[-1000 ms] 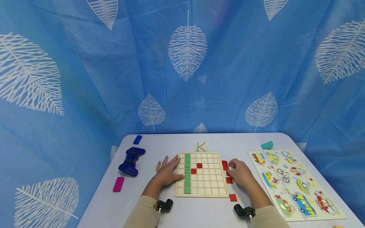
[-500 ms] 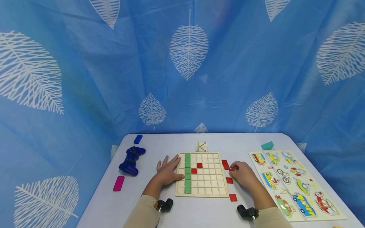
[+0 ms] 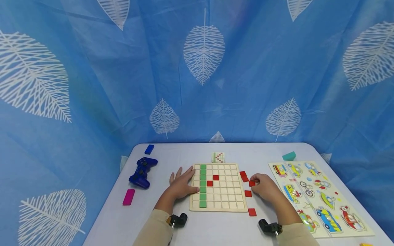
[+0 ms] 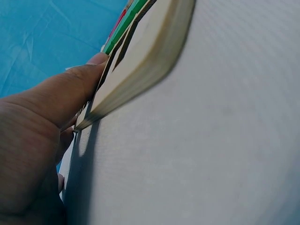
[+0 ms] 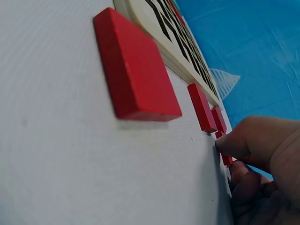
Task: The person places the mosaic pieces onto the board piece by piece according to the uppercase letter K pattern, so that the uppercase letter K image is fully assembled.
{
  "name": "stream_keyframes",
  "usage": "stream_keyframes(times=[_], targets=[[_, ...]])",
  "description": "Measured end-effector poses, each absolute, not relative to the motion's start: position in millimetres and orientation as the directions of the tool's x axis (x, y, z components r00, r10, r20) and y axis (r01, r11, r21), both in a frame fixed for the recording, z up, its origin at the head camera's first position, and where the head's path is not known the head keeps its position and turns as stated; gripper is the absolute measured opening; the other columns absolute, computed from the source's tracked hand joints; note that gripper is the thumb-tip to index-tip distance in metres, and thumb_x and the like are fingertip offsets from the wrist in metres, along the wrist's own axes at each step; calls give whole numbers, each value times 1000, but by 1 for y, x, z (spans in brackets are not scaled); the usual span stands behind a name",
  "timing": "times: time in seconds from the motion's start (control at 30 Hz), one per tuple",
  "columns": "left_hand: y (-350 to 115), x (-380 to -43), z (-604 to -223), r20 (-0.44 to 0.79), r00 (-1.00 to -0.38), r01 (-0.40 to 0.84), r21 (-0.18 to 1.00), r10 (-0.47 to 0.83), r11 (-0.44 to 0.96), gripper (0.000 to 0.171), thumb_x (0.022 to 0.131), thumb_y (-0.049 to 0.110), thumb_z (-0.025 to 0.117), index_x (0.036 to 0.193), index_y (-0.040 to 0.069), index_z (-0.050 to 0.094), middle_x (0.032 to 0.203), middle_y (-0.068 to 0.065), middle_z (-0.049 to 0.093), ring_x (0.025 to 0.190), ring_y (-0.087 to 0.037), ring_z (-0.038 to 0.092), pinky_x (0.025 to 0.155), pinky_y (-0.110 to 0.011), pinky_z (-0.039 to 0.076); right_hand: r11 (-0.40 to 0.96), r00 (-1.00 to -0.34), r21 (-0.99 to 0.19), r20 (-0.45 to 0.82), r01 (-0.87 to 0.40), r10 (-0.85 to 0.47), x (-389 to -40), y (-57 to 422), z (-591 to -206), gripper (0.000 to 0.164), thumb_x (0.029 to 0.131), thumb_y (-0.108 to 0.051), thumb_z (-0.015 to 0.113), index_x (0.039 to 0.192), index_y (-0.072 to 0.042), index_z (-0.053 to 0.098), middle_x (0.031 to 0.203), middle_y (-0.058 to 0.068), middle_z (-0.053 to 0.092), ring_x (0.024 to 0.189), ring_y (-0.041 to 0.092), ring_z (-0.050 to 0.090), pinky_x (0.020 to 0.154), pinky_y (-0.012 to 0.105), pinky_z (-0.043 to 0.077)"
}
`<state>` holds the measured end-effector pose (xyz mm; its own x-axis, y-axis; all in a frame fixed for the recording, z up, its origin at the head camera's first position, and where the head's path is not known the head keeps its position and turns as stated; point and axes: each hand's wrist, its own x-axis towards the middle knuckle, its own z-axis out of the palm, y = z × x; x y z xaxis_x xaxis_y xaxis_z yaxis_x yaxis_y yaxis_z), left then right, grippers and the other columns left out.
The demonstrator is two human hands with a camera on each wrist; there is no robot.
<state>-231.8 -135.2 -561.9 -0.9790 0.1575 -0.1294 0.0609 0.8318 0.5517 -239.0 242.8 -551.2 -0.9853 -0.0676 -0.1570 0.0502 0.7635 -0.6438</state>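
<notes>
My left hand (image 3: 180,186) rests at the left edge of a wooden grid board (image 3: 220,209), fingers spread. Its thumb lies over the rim of the board (image 4: 140,70) in the left wrist view. A column of green tiles (image 3: 203,197) fills the board's second column, and two red tiles (image 3: 216,177) sit diagonally beside it. Right of the board, my right hand (image 3: 264,187) pinches a red tile (image 3: 252,183) between thumb and fingers, low over the table. Other loose red tiles (image 3: 252,212) lie along the board's right side; one large red tile (image 5: 140,70) is close in the right wrist view.
A small pattern card (image 3: 218,157) lies behind the board. At left are a blue game controller (image 3: 142,173), a pink block (image 3: 128,197) and a blue block (image 3: 149,149). A vehicle picture puzzle (image 3: 320,200) and a teal block (image 3: 289,156) are at right.
My right hand has drawn rightward from the board's edge, bringing one red tile away from the others. The red tiles behind it have shifted slightly. My left hand has stayed in place.
</notes>
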Motion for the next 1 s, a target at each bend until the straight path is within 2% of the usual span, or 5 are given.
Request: stream_keyframes(times=[0.33, 0.73, 1.0], targets=[[-135, -232, -561, -130, -979, 61, 554, 158, 830, 99, 81, 57, 85, 164, 29, 38, 174, 12, 24, 164, -36, -1, 126, -66, -9, 756, -983, -651, -174, 72, -56, -239, 244, -551, 34, 89, -13, 79, 121, -6, 68, 115, 13, 60, 108, 31, 54, 93, 50, 54], [-135, -231, -561, -129, -979, 57, 567, 158, 821, 99, 81, 56, 85, 163, 28, 39, 174, 11, 25, 164, -36, 0, 126, -66, -9, 757, -988, -651, -146, 56, -52, -242, 242, -549, 29, 89, -15, 81, 114, -7, 70, 108, 9, 65, 102, 27, 57, 88, 45, 57], [-135, -230, -558, -134, -978, 56, 565, 158, 824, 99, 81, 57, 85, 164, 28, 38, 174, 12, 24, 164, -36, -1, 126, -65, -9, 725, -993, -688, -110, 42, -47, -253, 226, -543, 31, 92, -20, 79, 119, -11, 68, 117, 10, 69, 109, 29, 60, 93, 48, 58]])
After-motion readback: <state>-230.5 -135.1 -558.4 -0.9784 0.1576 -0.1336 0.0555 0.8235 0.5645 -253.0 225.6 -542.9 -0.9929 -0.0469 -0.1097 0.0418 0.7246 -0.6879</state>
